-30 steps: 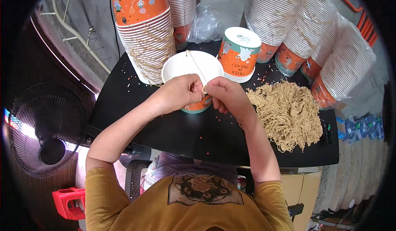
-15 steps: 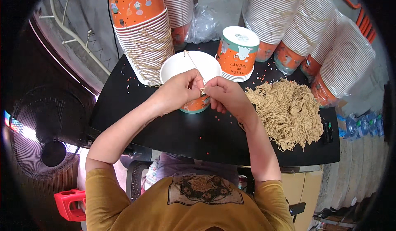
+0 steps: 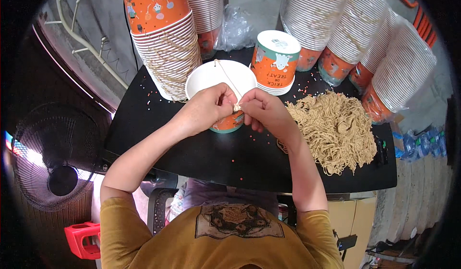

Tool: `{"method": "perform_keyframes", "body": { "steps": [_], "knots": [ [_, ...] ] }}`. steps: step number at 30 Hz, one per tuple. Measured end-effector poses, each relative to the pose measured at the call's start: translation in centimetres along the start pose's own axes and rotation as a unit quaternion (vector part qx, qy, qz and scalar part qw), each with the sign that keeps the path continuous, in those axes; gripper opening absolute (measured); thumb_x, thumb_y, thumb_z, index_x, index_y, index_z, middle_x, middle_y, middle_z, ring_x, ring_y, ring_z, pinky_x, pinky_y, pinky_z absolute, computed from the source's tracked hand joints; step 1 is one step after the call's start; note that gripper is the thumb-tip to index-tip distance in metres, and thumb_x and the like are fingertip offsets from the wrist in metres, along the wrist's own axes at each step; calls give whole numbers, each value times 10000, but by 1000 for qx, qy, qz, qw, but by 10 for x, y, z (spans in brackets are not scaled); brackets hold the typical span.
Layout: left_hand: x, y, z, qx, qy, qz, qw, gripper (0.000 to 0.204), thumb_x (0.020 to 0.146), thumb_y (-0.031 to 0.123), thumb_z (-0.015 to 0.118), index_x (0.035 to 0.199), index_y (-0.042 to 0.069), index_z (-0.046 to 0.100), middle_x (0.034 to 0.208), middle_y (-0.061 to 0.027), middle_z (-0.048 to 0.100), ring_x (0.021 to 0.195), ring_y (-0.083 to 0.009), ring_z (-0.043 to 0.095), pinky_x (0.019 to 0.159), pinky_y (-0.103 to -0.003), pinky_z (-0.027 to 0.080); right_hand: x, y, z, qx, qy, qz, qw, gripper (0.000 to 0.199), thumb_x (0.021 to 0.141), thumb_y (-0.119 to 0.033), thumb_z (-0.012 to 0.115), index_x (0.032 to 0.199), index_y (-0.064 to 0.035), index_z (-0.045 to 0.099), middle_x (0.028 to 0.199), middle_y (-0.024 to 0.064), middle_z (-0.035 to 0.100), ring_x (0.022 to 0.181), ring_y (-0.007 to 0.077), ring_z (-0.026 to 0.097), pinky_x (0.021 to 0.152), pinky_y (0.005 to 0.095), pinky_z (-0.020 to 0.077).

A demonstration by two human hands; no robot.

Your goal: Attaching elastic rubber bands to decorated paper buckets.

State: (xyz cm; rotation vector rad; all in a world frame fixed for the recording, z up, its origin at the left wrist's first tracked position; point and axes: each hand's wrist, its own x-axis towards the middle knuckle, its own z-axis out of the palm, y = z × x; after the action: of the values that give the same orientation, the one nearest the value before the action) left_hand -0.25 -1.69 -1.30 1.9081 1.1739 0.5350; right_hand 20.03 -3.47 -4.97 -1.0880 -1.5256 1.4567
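- Paper cup stands at mid-table under our hands; left hand and right hand both pinch one string at its rim; knot looks unfinished
- String pile remains large; most work seems left

cup on table, strings right

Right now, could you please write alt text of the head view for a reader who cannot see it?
Two hands, left hand and right hand, pinch a thin string together over an open paper cup on a black table. A pile of tan strings lies to the right, and stacks of orange cups stand behind.
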Motion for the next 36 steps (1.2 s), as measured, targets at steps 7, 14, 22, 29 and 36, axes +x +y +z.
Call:
{"method": "perform_keyframes", "body": {
  "steps": [7,14,22,29,36],
  "knots": [
    [2,-3,-1,14,-3,-3,1000,148,902,153,611,940,15,575,741,27,500,694,-54,451,621,-231,408,-1,2,-4,-10,-12,-15,1000,164,926,-235,599,986,-85,569,787,-26,616,676,50,557,548,195,430],
    [5,-4,-1,24,-11,10,1000,139,926,139,606,930,16,541,766,5,538,718,-63,483,646,-253,439,1,5,-5,-34,-19,-33,999,163,924,-226,619,967,-75,575,786,-31,599,691,45,554,567,201,443],
    [1,4,0,93,-4,74,993,136,917,94,601,991,11,523,773,-49,549,722,-112,528,666,-283,467,2,7,-6,-31,-27,-42,998,147,921,-195,625,969,-65,577,783,-39,582,679,37,530,578,204,448],
    [-1,3,1,99,4,71,992,162,907,103,623,1007,10,536,764,-41,549,706,-110,525,637,-280,463,1,5,-8,1,-29,-33,999,157,916,-204,637,980,-72,582,797,-42,577,697,33,533,594,197,448],
    [-1,3,0,101,7,58,993,124,900,101,636,922,9,556,740,-24,530,687,-92,495,618,-271,449,2,8,-11,5,-38,-41,998,167,912,-207,650,983,-70,585,802,-49,571,701,25,529,595,191,448]
  ]
}}
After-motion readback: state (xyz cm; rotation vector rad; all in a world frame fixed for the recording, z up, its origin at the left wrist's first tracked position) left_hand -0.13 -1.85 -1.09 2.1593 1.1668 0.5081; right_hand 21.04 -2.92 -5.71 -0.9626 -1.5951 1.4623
